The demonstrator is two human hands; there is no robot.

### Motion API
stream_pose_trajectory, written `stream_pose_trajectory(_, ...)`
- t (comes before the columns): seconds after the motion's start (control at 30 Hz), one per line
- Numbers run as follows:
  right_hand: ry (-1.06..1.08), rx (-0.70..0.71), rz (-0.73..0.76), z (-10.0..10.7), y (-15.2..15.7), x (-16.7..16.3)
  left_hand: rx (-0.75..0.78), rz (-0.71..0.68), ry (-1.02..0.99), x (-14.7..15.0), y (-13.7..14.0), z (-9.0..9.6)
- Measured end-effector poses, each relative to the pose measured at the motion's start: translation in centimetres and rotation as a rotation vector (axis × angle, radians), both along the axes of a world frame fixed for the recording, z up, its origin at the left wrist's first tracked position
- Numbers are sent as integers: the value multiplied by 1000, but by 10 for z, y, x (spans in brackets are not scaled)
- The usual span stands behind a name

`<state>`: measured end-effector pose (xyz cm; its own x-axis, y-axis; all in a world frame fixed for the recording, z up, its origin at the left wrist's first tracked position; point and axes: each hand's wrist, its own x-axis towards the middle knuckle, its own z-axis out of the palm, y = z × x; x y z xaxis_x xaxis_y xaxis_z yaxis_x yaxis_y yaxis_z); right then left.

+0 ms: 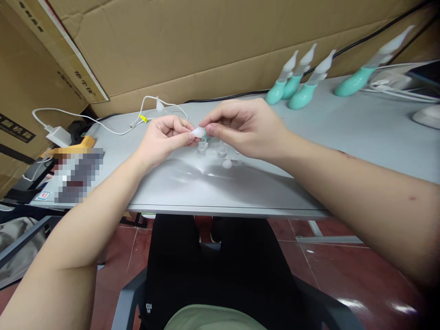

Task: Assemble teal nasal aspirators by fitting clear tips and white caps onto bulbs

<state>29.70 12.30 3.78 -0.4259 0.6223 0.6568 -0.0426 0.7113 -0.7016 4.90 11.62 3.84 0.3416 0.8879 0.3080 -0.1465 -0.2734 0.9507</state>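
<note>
White tip (197, 132): left hand (164, 136) pinching, right hand (250, 126) curled.

A white, rounded tip (198, 132) lies sideways, pinched in the left hand (166, 137).

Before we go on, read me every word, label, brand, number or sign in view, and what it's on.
"机箱", as best I can tell: black-and-white label on the brown cardboard box; the characters before it are unclear.
Pale printed strip: Chinese characters, too blurred.
Black fabric trousers: white mark, too small.
White rectangular sticker: too small.
Small white teardrop-shaped piece: no text visible.
</note>
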Motion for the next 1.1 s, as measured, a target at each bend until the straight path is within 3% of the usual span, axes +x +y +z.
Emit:
stream_pose_trajectory(0.27,28,-129,3,5,-7,-1,-10,-21,-12,-1,1,-1)
stream_pose_trajectory(0.73,48,-187,-114,10,-15,-3,-39,4,-43,1,2,-1)
stream_pose_trajectory(1.0,101,-85,-73,10,-18,-4,-50,8,-55,1,4,-3)
stream_pose_trajectory(1.1,102,-113,-119,9,-19,-7,-90,6,-84,2,3,-2)
